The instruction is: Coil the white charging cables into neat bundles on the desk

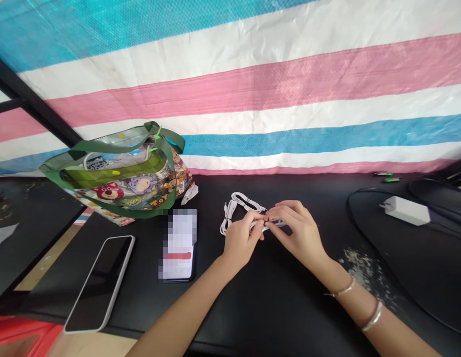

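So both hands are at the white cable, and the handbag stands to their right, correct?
Not quite: the left hand and right hand are indeed at the white cable, but the handbag stands to their left, as the head view shows.

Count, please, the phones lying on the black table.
2. The dark phone lies nearer the camera than the bag; the lit phone lies between that phone and the left hand. The bag could hide another.

Left forearm [189, 307] bare. Right forearm [359, 300]: thin pale bracelet [345, 289], end sticking out. Behind it, shiny silver bangle [375, 320] beside brownish band [370, 315].
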`<state>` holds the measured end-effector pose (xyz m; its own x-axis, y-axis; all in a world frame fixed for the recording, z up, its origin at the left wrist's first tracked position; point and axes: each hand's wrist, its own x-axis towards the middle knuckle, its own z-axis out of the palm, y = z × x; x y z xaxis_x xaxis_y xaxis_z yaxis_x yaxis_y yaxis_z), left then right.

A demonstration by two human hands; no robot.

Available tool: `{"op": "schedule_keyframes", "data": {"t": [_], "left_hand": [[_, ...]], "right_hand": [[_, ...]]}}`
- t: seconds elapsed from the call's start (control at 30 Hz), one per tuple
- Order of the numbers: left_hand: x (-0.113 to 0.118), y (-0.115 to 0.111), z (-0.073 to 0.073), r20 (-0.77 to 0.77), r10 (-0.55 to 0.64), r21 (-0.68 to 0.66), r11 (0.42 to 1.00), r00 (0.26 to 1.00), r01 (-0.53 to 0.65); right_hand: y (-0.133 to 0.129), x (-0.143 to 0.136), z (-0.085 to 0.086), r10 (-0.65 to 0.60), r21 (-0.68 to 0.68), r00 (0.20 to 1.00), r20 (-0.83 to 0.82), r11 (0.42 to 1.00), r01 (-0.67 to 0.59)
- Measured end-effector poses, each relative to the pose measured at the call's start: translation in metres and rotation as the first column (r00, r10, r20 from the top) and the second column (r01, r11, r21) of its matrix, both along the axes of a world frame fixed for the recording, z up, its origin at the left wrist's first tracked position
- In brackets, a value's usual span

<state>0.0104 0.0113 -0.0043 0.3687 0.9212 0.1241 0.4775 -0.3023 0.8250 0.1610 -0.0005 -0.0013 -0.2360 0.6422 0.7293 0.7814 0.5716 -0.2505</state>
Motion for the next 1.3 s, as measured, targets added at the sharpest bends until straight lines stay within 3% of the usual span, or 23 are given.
{"op": "schedule_keyframes", "data": {"t": [0.27,0.5,0.6,0.77,0.93,1.0,1.17,1.3], "left_hand": [[0.003,-0.003,-0.001,0.097,-0.047,-0.054,0.997,0.994,0.052],[0.011,-0.009,-0.004,0.216,-0.075,-0.215,0.969,0.973,0.123],[0.012,-0.007,-0.004,0.355,-0.073,-0.319,0.928,0.932,0.194],[0.011,0.0,-0.002,0.494,0.041,-0.514,0.819,0.868,0.254],[0.007,0.002,0.002,0.597,0.073,-0.552,0.759,0.799,0.344],[0.007,0.001,0.004,0.61,0.081,-0.546,0.764,0.788,0.344],[0.008,0.001,0.007,0.668,0.127,-0.437,0.865,0.733,0.248],[0.009,0.001,0.004,0.683,0.126,-0.453,0.846,0.72,0.282]], "right_hand": [[0.002,-0.001,-0.007,-0.039,-0.185,0.975,-0.217,0.983,-0.002],[0.0,-0.004,-0.012,-0.171,-0.115,0.953,-0.249,0.983,0.146],[0.0,-0.002,-0.01,-0.12,-0.113,0.959,-0.258,0.989,0.093],[0.0,0.0,-0.003,0.005,-0.199,0.957,-0.289,0.978,-0.065],[-0.001,0.0,0.0,0.079,-0.227,0.947,-0.311,0.962,-0.154],[-0.002,0.0,0.0,0.067,-0.239,0.946,-0.319,0.96,-0.148],[-0.003,0.0,-0.002,0.008,-0.272,0.941,-0.337,0.957,-0.105],[-0.001,0.001,-0.001,0.076,-0.258,0.928,-0.364,0.949,-0.179]]}}
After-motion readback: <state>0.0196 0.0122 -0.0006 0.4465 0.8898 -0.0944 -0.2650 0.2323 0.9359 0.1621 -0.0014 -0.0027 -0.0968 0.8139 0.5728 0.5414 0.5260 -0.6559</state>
